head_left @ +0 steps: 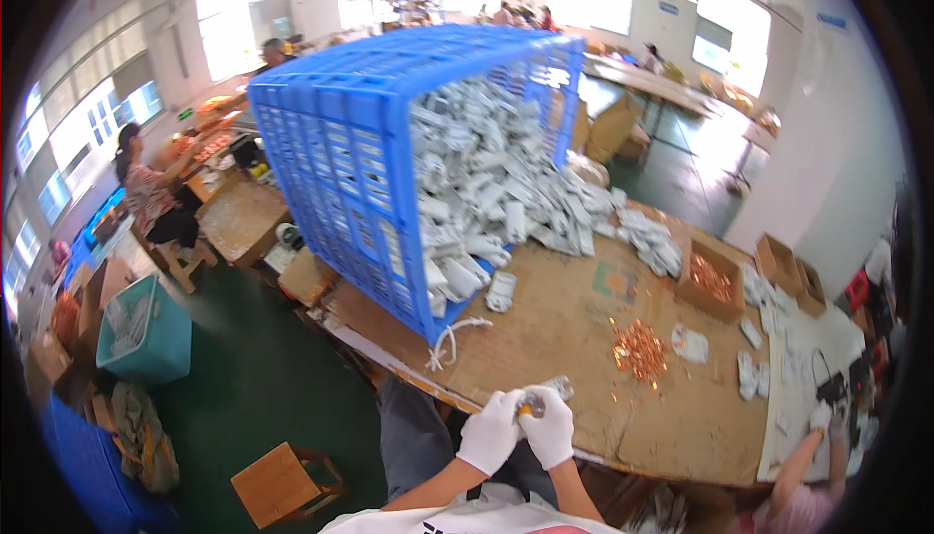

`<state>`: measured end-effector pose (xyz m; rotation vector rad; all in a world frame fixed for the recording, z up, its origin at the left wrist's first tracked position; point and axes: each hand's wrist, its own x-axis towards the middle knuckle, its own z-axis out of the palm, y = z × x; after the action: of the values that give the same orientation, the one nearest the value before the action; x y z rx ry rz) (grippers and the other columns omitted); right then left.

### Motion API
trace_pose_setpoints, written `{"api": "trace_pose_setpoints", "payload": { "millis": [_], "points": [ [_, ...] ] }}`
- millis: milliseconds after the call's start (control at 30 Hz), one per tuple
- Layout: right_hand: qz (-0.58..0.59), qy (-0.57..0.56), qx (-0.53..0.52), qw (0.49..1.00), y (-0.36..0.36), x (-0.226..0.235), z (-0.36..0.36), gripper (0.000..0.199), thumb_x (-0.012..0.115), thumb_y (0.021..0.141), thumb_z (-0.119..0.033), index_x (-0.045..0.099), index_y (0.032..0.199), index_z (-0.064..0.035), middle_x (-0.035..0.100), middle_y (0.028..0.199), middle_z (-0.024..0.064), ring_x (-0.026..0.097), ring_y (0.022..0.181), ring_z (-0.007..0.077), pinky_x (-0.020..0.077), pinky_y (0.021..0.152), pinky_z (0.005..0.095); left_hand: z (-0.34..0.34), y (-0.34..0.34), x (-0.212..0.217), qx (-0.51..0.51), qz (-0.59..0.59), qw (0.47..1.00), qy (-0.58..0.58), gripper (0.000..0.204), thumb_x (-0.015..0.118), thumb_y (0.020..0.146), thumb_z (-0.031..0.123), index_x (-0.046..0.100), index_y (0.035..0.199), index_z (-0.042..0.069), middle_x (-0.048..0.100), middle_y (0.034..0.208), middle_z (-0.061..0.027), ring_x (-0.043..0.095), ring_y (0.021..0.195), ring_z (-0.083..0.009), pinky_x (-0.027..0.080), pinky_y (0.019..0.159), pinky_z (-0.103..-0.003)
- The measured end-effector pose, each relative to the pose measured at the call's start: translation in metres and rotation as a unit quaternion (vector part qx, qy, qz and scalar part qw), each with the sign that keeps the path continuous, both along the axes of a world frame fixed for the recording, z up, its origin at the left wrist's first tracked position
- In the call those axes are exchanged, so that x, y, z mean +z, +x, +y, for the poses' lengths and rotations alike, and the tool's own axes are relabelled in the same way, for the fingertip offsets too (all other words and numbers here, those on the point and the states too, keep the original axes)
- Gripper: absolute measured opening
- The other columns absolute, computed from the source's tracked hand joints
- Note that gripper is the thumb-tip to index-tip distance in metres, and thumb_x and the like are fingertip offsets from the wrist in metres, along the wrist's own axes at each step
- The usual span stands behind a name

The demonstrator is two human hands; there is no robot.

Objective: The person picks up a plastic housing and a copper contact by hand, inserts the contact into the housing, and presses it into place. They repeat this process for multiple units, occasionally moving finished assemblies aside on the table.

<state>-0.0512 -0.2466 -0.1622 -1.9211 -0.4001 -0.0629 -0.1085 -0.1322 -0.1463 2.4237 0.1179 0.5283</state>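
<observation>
Both my hands wear white gloves and meet over the near edge of the cardboard-covered table (584, 339). My left hand (490, 431) and my right hand (551, 425) pinch a small piece (531, 405) with a copper-coloured part between their fingertips; its exact shape is too small to tell. A small grey part (559, 386) lies just beyond my fingers. A heap of copper-coloured bits (639, 349) sits to the right. A big blue crate (389, 164) lies tipped on its side, spilling many grey-white parts (486, 203) onto the table.
A cardboard box (712, 281) of copper bits and more boxes (790, 271) stand at the right. Another person's gloved hand (819, 417) works at the far right. A wooden stool (284, 483), a teal bin (146, 335) and seated workers are on the left.
</observation>
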Motion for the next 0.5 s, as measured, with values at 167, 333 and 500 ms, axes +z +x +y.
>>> {"api": "trace_pose_setpoints", "payload": {
  "millis": [167, 333, 500],
  "points": [
    [-0.052, -0.078, -0.057, 0.994, -0.014, 0.014, 0.0, 0.027, 0.071, 0.075, -0.003, 0.067, 0.102, -0.0056, 0.068, 0.091, 0.0143, 0.069, 0.083, 0.0303, 0.0547, 0.075, 0.0364, -0.009, -0.003, -0.003, -0.024, -0.001, 0.997, 0.068, 0.028, 0.06, 0.086, 0.014, 0.055, 0.114, 0.012, 0.061, 0.09, -0.0089, 0.068, 0.067, -0.0271, 0.054, 0.055, -0.038],
    [-0.072, -0.048, -0.041, 0.995, -0.016, 0.022, -0.005, 0.026, 0.067, 0.08, -0.001, 0.064, 0.105, -0.0067, 0.067, 0.1, 0.0154, 0.066, 0.09, 0.0348, 0.0537, 0.078, 0.039, -0.014, 0.0, 0.007, -0.049, 0.006, 0.99, 0.131, 0.023, 0.057, 0.087, 0.01, 0.056, 0.11, 0.011, 0.062, 0.084, -0.0072, 0.068, 0.067, -0.0246, 0.054, 0.055, -0.036],
    [-0.12, -0.094, 0.005, 0.988, -0.019, 0.03, -0.007, 0.036, 0.063, 0.076, 0.004, 0.061, 0.112, -0.0048, 0.065, 0.102, 0.0165, 0.065, 0.094, 0.036, 0.053, 0.08, 0.0407, -0.011, -0.003, 0.01, -0.05, 0.016, 0.994, 0.091, 0.026, 0.06, 0.085, 0.01, 0.057, 0.11, 0.009, 0.064, 0.087, -0.009, 0.067, 0.069, -0.0292, 0.053, 0.058, -0.04]
  ]
}}
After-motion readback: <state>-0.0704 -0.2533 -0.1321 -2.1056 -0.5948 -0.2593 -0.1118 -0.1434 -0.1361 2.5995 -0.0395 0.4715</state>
